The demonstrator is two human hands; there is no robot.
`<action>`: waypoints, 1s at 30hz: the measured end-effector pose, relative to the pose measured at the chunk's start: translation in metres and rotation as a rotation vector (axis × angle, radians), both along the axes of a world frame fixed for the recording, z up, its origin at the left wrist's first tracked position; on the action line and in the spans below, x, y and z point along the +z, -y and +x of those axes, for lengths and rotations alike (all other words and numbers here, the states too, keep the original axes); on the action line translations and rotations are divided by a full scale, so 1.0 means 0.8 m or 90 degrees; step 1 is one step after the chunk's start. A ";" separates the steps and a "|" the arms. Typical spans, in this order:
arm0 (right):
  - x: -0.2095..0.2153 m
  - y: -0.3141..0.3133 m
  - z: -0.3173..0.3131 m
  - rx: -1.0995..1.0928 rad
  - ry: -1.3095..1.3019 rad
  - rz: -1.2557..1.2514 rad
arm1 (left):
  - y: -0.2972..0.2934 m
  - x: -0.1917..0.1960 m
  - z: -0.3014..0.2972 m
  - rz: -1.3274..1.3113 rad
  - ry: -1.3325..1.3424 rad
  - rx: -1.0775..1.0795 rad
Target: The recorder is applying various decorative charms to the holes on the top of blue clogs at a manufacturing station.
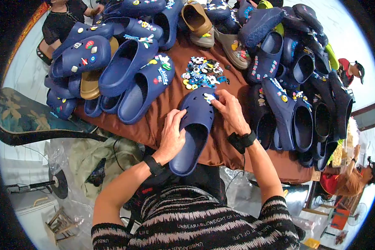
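Observation:
A navy foam clog [198, 109] lies before me with its toe pointing away and its heel over the table's near edge. My left hand [171, 134] grips the clog's left side, fingers on the upper near the foot opening. At the right of the toe, my right hand [231, 110] pinches a small white and yellow shoe charm [209, 98] against the holed upper. I cannot tell whether the charm sits in a hole. Just beyond the toe is a loose pile of colourful charms [203, 71].
Navy clogs with charms [148, 89] are heaped at the left, and more dark clogs [283, 112] crowd the right. Brown cloth [225, 143] covers the table. A patterned chair back [33, 118] stands at the left. Other people [354, 179] are at the right and far left.

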State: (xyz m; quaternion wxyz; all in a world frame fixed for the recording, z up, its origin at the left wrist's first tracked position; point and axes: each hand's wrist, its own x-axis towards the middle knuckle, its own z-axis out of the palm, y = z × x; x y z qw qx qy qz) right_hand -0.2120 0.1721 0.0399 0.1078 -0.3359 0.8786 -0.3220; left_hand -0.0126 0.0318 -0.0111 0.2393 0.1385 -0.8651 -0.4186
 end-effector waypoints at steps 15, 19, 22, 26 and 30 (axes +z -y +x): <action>-0.047 -0.010 -0.038 -0.032 0.062 -0.237 | 0.000 0.000 -0.002 -0.001 0.008 0.003; -0.063 0.004 -0.106 -0.096 -0.061 -0.148 | -0.001 0.003 0.000 0.000 0.010 0.000; -0.069 0.023 -0.131 -0.058 -0.104 -0.094 | 0.000 0.005 0.000 0.005 0.006 0.000; -0.064 0.048 -0.134 -0.034 -0.159 0.045 | 0.000 0.005 0.001 0.008 0.012 0.006; -0.086 0.044 -0.143 -0.021 -0.209 0.068 | -0.001 0.006 0.000 0.010 0.019 -0.002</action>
